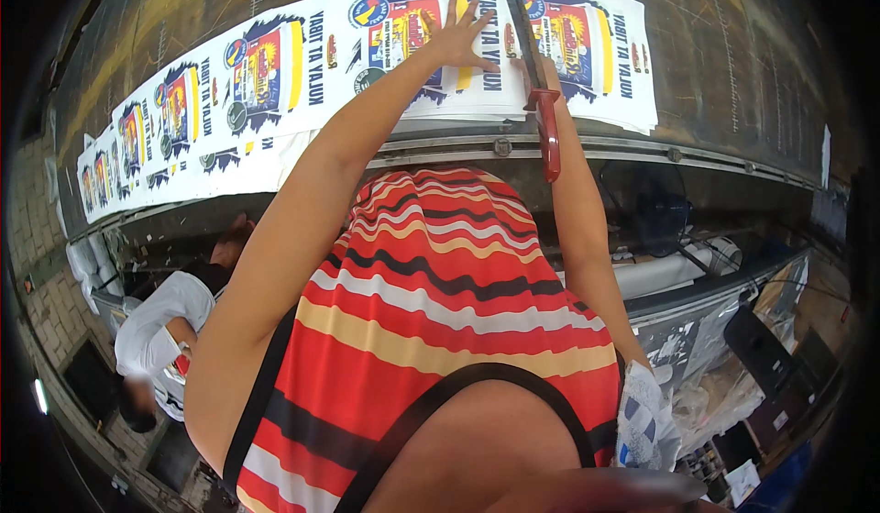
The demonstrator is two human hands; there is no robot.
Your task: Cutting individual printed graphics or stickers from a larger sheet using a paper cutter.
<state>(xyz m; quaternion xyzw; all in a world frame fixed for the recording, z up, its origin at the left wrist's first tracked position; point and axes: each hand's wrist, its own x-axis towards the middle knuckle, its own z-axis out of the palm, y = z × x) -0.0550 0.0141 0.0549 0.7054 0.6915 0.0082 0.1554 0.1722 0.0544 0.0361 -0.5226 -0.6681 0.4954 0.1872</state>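
Two hands reach forward over a long dark table point(733, 64) with faint ruled markings. The left hand point(458, 36) lies flat, fingers spread and released, pressing on a stack of white printed sheets with blue, red and yellow graphics point(477, 91). The right hand point(547, 77) is mostly hidden behind a long dark straight blade with a red handle point(548, 137); it sits at the handle's upper end, but whether it is clenched on it I cannot tell.

The blade runs from the far edge of the table down across the stack, between two printed panels, and its red handle hangs past the near metal rail point(642, 151) of the table.

The stack rests against the near rail, its right edge well short of the table's right end, leaving bare dark surface there and beyond the far edge of the sheets. A row of further white printed sheets in the same colours point(183, 119) continues to the left along the table, edge to edge, filling that side.

Below the rail, to the right: a dark round fan point(660, 210), a pale roll point(678, 270) and cluttered bags. Lower left: a person in a white shirt point(160, 330), bent over, well apart from both hands. A folded blue-and-white checked cloth point(642, 417) is at the wearer's right side.
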